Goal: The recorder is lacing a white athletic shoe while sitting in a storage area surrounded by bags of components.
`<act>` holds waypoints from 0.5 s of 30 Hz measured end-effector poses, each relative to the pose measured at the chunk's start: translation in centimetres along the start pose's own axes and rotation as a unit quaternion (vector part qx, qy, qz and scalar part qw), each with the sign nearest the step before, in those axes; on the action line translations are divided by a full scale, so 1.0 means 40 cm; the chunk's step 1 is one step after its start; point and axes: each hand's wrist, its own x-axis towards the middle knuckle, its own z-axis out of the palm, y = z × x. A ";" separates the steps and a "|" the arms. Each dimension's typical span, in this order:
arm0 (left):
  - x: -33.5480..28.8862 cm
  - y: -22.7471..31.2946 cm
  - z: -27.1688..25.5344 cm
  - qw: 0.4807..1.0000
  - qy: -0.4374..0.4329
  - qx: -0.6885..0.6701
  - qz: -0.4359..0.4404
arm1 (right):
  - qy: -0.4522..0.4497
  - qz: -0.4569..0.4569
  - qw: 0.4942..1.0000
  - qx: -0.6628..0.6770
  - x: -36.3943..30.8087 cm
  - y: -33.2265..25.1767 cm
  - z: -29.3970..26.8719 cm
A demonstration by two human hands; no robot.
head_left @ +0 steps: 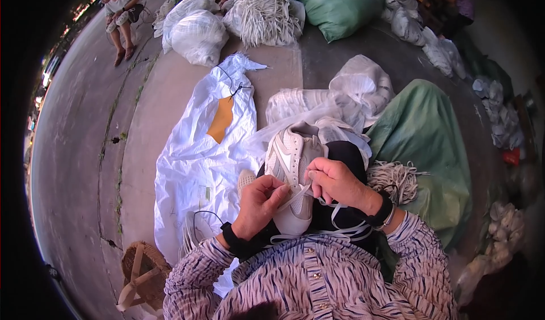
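Note:
A white and beige sneaker lies across my lap, its toe toward me and its ankle opening away. Flat white shoelace crosses the lower eyelets near the toe. At the shoe's left side, my left hand pinches the lace between thumb and forefinger. Over the right side, my right hand has its fingertips closed on another stretch of lace. Loose lace trails over my dark trousers below the right hand. Part of a second light shoe shows beyond my left hand.
A white woven sack spreads at left, a green sack stands at right beside a bundle of laces. Clear plastic bags lie ahead. A wicker stool is at lower left. Filled bags line the back; a person sits far left.

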 end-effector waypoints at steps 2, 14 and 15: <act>0.010 0.001 0.007 1.000 0.010 0.014 0.021 | 0.025 -0.013 0.997 0.066 0.022 0.010 0.003; 0.030 0.048 0.035 0.949 0.104 0.279 0.105 | 0.103 -0.125 0.987 0.007 0.058 0.040 0.020; 0.030 0.075 0.044 0.926 0.082 0.352 0.107 | 0.103 -0.157 0.982 -0.033 0.060 0.044 0.010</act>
